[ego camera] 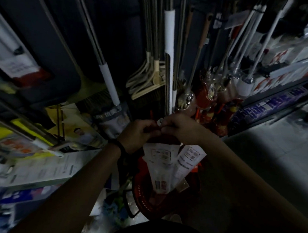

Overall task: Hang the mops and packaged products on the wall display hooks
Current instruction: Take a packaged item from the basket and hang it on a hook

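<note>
My left hand (139, 135) and my right hand (181, 128) meet in the middle of the view, both pinching the top of a red and white packaged product (161, 169) that hangs down below them. A second similar white package (187, 163) sits just to its right. Several mops with metal and white handles (169, 36) hang on the dark wall display above. More wrapped mops with red heads (212, 96) hang to the right. The scene is dim, and the hook itself is hidden behind my fingers.
A red basket (144, 200) stands on the floor under the packages. Boxed goods fill the low shelf at left (38, 170) and the shelf at right (269, 105). Cream plastic hangers (146, 80) hang on the wall. Grey tiled floor (273, 150) lies to the right.
</note>
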`<move>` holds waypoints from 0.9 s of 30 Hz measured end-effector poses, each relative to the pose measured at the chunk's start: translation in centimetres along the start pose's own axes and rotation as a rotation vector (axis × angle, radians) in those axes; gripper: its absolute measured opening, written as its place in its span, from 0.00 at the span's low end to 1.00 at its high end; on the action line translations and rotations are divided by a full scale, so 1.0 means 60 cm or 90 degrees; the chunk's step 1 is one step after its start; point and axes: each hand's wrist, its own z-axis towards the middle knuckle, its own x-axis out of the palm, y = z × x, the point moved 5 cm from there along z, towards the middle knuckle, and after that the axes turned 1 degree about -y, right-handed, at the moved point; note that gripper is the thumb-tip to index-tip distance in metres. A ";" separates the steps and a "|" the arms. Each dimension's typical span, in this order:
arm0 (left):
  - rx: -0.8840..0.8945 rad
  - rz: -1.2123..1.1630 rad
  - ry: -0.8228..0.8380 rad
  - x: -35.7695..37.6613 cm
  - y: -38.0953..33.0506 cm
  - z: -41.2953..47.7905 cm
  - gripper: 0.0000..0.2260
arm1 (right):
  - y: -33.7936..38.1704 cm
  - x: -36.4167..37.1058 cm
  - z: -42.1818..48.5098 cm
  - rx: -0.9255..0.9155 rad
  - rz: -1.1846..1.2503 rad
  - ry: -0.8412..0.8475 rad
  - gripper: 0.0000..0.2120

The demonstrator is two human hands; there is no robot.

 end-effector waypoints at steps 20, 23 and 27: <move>0.188 -0.002 -0.353 -0.503 -0.298 -0.174 0.07 | 0.510 -0.253 0.117 -0.236 0.209 -0.169 0.09; 0.212 0.051 -0.397 -0.571 -0.343 -0.200 0.08 | 0.580 -0.287 0.135 -0.270 0.155 -0.220 0.08; 0.249 0.164 -0.468 -0.676 -0.410 -0.228 0.09 | 0.687 -0.336 0.160 -0.326 0.105 -0.291 0.08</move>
